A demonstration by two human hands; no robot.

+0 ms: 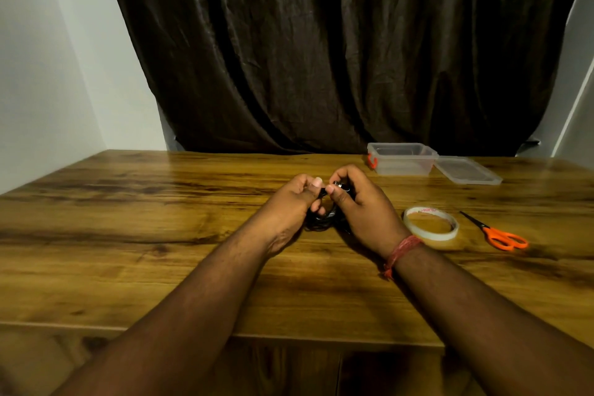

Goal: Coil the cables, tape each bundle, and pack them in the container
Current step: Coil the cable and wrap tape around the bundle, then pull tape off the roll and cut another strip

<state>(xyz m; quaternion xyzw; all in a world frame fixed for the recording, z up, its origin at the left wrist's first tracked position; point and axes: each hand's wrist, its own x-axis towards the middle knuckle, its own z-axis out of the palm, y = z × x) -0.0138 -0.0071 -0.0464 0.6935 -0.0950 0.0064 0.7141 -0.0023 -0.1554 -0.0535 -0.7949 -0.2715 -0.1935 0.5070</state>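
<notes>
Left hand and right hand, fingers clamped on a black cable coiled between them; tape roll and scissors lie beyond the right fingers.

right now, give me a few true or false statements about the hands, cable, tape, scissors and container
1. Both hands, left hand and right hand, hold the black cable. True.
2. The lid is on the container. False: the lid lies on the table beside it, to its right.
3. The tape roll lies flat between the right hand and the scissors. True.
4. The scissors have blue handles. False: they are orange.
5. A taped bundle sits in the container. False: it looks empty.
</notes>
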